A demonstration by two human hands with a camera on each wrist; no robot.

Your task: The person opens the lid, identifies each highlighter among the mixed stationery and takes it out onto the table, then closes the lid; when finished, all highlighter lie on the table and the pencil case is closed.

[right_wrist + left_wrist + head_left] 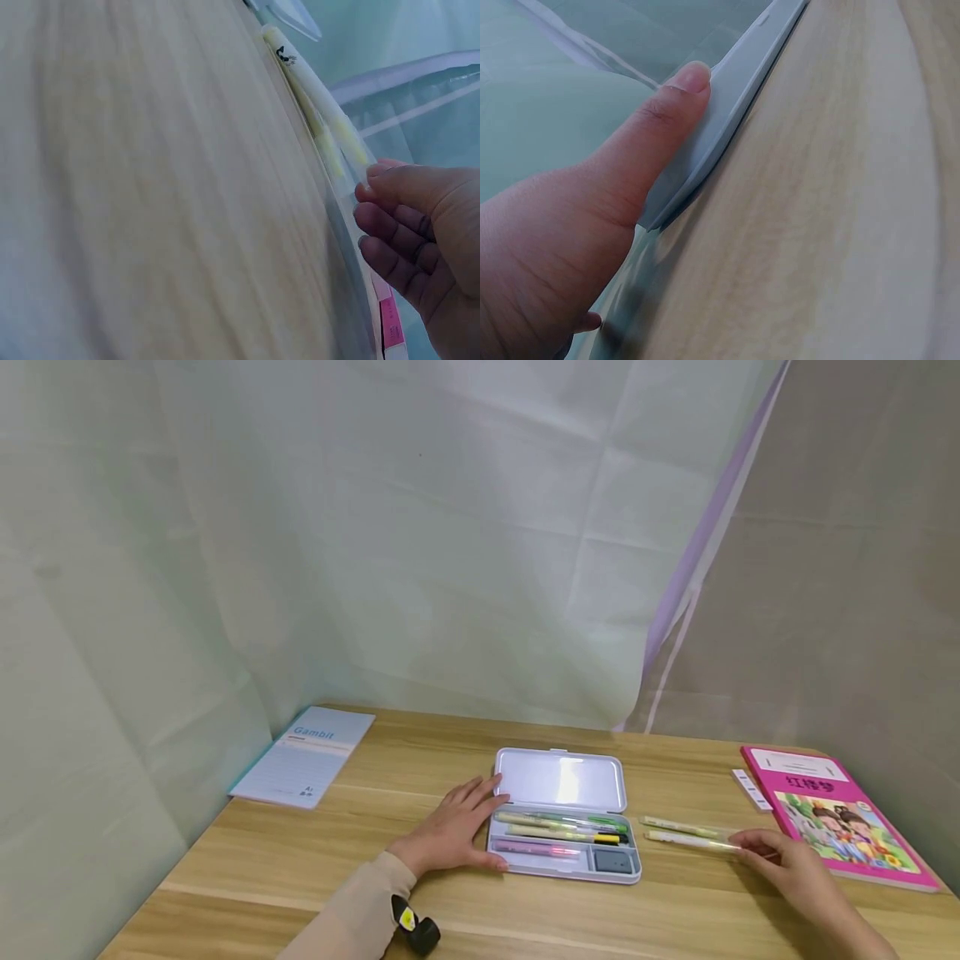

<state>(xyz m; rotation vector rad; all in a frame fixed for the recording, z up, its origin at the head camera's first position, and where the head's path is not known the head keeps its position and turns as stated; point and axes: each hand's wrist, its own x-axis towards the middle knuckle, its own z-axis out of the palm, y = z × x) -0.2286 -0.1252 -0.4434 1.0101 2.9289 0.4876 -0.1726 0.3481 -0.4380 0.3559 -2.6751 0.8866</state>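
An open pale pencil case (558, 870) lies on the table, its lid (532, 777) tipped back behind it. Its tray holds several pens (555, 831), a pink pen (537, 848) and a dark grey block (612, 861). My left hand (453, 831) rests against the case's left side with fingers spread; in the left wrist view the thumb (649, 135) touches its rim. To the right, my right hand (783, 864) pinches the end of a white pen (686, 838) between thumb and forefinger. A second, yellowish-green pen (678, 826) lies just behind that one.
At the back left lies a white notebook (307, 760). On the right are a pink book (847, 810) with a cartoon cover and, beside it, a small white strip (752, 790). Pale cloth (450, 543) hangs along the table's far and left edges.
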